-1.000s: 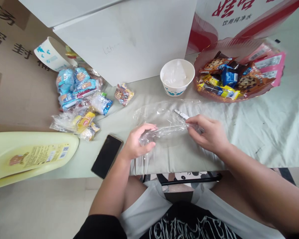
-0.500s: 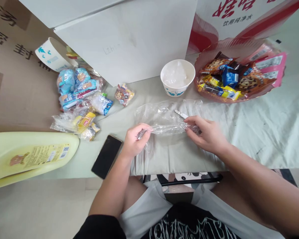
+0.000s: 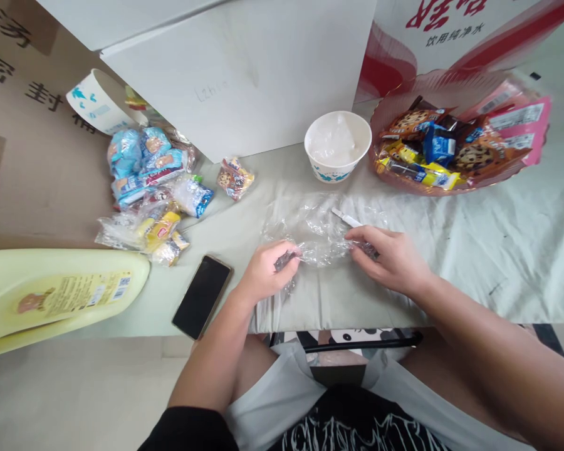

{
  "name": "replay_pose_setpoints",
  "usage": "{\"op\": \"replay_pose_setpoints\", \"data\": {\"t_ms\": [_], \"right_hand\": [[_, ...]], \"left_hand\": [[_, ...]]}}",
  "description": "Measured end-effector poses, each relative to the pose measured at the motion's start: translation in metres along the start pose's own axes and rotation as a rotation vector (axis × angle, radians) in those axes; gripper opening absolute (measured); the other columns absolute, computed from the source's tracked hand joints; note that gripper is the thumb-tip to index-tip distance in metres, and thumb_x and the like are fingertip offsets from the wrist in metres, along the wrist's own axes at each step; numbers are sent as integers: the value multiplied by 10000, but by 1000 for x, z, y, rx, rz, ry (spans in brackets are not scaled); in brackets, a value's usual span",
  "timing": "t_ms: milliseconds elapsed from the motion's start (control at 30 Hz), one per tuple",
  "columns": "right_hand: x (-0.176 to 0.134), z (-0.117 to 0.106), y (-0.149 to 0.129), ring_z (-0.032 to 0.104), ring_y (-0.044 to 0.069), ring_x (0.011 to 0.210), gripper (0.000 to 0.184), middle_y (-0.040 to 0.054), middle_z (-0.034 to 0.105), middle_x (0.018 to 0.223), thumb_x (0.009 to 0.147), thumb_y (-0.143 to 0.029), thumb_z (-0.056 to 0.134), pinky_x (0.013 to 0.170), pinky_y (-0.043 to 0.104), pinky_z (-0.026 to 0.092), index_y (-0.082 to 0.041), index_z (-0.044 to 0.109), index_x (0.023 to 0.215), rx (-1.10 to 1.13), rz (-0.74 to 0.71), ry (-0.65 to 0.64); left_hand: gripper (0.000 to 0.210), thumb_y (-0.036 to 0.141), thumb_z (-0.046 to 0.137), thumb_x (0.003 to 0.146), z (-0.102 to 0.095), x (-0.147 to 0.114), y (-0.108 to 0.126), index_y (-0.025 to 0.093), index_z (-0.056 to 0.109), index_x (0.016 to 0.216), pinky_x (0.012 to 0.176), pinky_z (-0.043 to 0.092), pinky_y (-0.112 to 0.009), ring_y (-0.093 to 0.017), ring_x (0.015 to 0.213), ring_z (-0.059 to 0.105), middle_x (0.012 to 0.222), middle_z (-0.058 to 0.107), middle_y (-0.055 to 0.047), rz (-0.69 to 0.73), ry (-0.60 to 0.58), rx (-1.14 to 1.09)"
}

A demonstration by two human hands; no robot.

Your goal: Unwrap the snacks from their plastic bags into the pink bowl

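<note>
A clear plastic bag [image 3: 317,241] lies crumpled over the cloth in front of me. My left hand [image 3: 272,269] pinches its left side between thumb and fingers. On the other side, my right hand [image 3: 385,254] is closed on the bag too. A slim white tool with a metal tip [image 3: 346,217], like a small craft knife, sticks out beside the right fingers; whether they grip it or it rests on the bag I cannot tell. Beyond the bag stands a white paper bowl [image 3: 331,172] with clear plastic inside.
A pink ribbed basket [image 3: 479,185] of packaged snacks stands at the right. Several wrapped snacks [image 3: 153,163] are heaped at the left, near a tipped paper bowl [image 3: 94,106]. A phone [image 3: 203,297], a yellow bottle [image 3: 75,294] and a white box [image 3: 244,81] surround the workspace.
My left hand has moved right, closer to my right hand, and the stretched plastic between them has bunched up. The view has shifted slightly.
</note>
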State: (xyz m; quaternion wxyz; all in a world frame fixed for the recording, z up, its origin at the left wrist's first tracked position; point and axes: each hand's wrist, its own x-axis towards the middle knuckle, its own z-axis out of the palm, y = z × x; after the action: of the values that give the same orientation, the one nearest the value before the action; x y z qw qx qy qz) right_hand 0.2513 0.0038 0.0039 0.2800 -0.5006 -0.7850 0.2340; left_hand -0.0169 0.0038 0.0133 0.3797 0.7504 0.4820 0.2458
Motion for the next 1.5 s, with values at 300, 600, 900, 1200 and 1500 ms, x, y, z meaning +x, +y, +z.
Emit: {"op": "replay_pose_setpoints", "data": {"t_ms": [300, 600, 900, 1200, 1500], "right_hand": [[0, -2, 0, 621, 129, 527, 166, 18, 743, 761, 916, -226, 515, 538, 247, 468, -206, 655, 1004, -4, -38, 16], [1, -4, 0, 559, 118, 481, 154, 7, 710, 710, 914, -232, 510, 524, 247, 433, -214, 655, 962, 0, -26, -7], [1, -2, 1, 562, 124, 486, 128, 10, 712, 721, 909, -237, 526, 518, 260, 443, -229, 653, 922, -19, 15, 82], [4, -6, 3, 522, 111, 426, 275, -11, 712, 743, 866, -311, 624, 505, 271, 450, -227, 598, 1126, 61, 243, 208], [5, -5, 15, 557, 129, 500, 237, 43, 711, 958, 865, -221, 602, 567, 331, 491, -252, 578, 1099, -98, 228, 327]], "left_hand": [[143, 268, 555, 886, 1, 1, 2, 202, 668, 829, 682, 502, -280, -160, 714, 648, 768, 707, -15, -51, 37, -9], [54, 243, 609, 785, -5, 5, -6, 196, 633, 770, 648, 494, -255, -144, 667, 618, 700, 661, 8, -214, 417, -116], [41, 229, 626, 729, -8, 6, -12, 205, 593, 729, 645, 511, -249, -136, 653, 628, 662, 639, 23, -302, 680, -231], [130, 283, 658, 771, -7, 13, -17, 215, 564, 830, 356, 299, -185, -78, 411, 489, 580, 538, 68, -425, 738, -474], [136, 317, 693, 803, -13, 12, -31, 206, 613, 802, 559, 425, -234, -117, 552, 532, 624, 578, 46, -424, 712, 12]]}}
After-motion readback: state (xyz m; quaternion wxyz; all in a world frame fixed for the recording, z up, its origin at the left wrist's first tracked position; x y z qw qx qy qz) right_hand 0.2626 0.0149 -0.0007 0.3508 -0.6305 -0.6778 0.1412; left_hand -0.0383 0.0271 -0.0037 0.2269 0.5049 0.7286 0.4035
